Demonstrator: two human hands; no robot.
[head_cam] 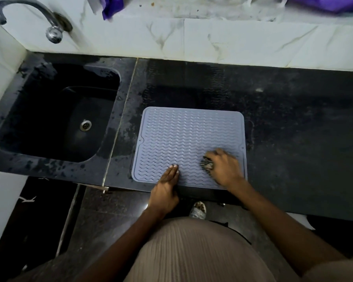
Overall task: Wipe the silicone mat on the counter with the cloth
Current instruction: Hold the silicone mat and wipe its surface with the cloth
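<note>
Lying flat on the dark counter [293, 129], the grey mat [183, 139] sits right of the sink [55, 110], its near edge just at the counter's front edge. Wavy ridges cover the mat. Right hand [222, 169] is on the mat's near-right part, fingers curled round a dark bunched cloth [207, 165], which is pressed to the mat surface; hand is motion-blurred, cloth mostly hidden under it. Left hand [167, 188] rests at the mat's near edge, left of the right hand, fingers straight and together, fingertips touching the mat, grasping nothing. Hands are near each other but apart. Counter around the mat's left side and by the sink looks wet, patchy. Sink is black with a metal drain [85, 125]. Tap [29, 15] is at far left on the white marble-look wall [232, 43]. Purple fabric [112, 6] at far top edge, partly cut off. Person wears beige ribbed clothing [192, 251]; one foot [198, 209] shows below the counter edge.
</note>
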